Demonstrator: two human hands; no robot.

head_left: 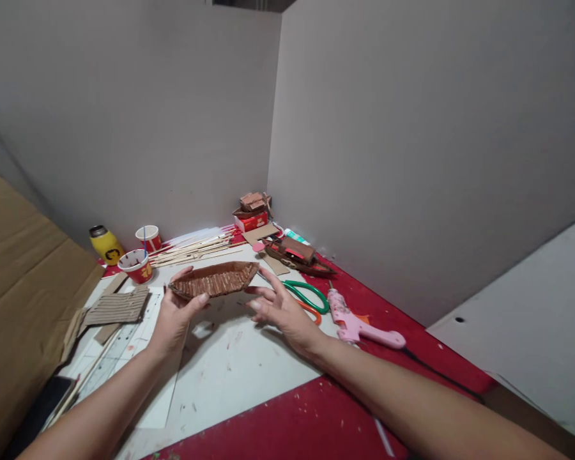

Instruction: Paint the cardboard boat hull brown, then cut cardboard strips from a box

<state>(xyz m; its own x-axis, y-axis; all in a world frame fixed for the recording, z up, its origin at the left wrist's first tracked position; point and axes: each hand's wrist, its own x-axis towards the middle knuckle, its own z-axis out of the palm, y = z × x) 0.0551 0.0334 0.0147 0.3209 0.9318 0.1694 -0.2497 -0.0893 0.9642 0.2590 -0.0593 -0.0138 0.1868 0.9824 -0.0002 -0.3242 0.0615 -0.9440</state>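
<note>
A small brown model boat (215, 281), its inner floor lined with short strips, is held up above the white sheet (234, 358). My left hand (175, 316) grips its left end, the thumb on the near side and fingers behind. At the boat's pointed right end is my right hand (282, 313), fingers curved and spread apart, thumb clear of the hull. An index fingertip lies at or against that tip; contact is hard to tell. Behind the right hand lie scissors with green (309, 294) and orange handles, their blades mostly hidden.
A pink glue gun (364, 329) lies right on the red tabletop (287, 425). Behind are a roofed model boat (299, 255), another boat (253, 203) on a red box, and thin wooden sticks (196, 249). Paper cups (137, 267), a yellow bottle (106, 246) and cardboard (29, 275) stand left.
</note>
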